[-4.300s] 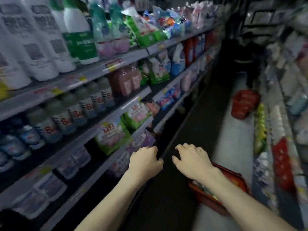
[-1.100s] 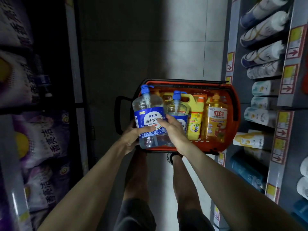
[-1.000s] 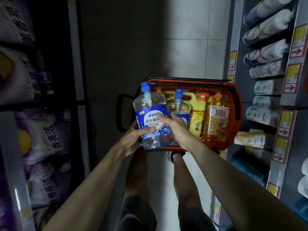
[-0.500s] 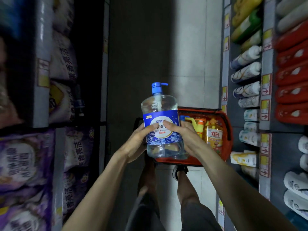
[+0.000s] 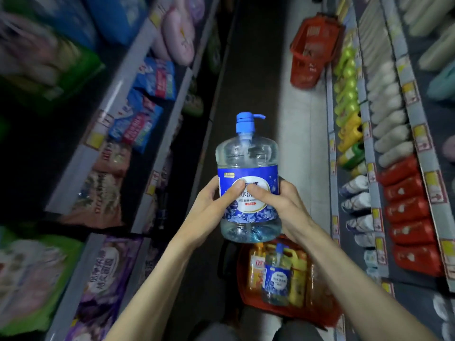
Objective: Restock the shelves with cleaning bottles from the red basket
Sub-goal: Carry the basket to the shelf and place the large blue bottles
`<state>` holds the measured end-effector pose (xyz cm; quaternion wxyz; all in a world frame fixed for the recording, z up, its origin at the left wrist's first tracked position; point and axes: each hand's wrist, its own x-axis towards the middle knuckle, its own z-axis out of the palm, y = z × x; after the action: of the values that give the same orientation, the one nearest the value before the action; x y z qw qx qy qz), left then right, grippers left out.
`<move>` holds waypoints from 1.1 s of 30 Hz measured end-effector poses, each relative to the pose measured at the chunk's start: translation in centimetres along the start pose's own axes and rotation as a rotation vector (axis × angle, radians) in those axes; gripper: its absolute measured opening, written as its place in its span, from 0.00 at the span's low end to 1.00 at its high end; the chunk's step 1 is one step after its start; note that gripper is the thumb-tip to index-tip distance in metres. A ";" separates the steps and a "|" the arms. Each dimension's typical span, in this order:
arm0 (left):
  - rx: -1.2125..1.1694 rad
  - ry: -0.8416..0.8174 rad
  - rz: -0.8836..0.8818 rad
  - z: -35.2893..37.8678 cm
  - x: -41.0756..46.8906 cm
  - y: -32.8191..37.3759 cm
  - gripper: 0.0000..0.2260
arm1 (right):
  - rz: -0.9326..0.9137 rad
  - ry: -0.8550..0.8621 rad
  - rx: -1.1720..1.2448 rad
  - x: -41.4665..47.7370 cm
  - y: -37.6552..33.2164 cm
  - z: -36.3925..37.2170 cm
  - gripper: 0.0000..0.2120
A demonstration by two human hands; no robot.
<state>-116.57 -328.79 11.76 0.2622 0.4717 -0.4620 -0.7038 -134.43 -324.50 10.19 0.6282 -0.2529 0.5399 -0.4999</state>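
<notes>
Above the red basket (image 5: 248, 297) on the floor, the left hand (image 5: 209, 207) and right hand (image 5: 283, 205) are gripping a big clear bottle (image 5: 247, 168) upright, fingers curled around its blue label, while what look like more bottles are standing in the basket.

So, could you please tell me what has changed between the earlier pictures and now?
The left hand and right hand, empty at first, took hold of the clear pump bottle and lifted it up out of the red basket. Unchanged: the two-handed grip over the last second; the second blue-labelled bottle and yellow jug remain in the basket.
</notes>
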 end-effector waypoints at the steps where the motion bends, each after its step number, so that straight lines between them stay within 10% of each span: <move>1: 0.015 0.030 0.046 0.1 -0.7 1.6 0.20 | -0.029 -0.017 -0.014 -0.3 -1.5 0.7 0.22; 16: 0.026 0.428 0.547 5.5 -16.2 13.4 0.21 | -0.390 -0.537 -0.224 -10.2 -17.6 6.4 0.21; 33: -0.001 1.126 0.760 4.6 -49.1 7.8 0.10 | -0.539 -1.286 -0.472 -32.0 -11.5 26.5 0.19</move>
<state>-100.75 -290.84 40.01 0.6922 0.5709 -0.3883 -0.2102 -111.22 -305.85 41.29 0.6050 -0.7486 0.0771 -0.2600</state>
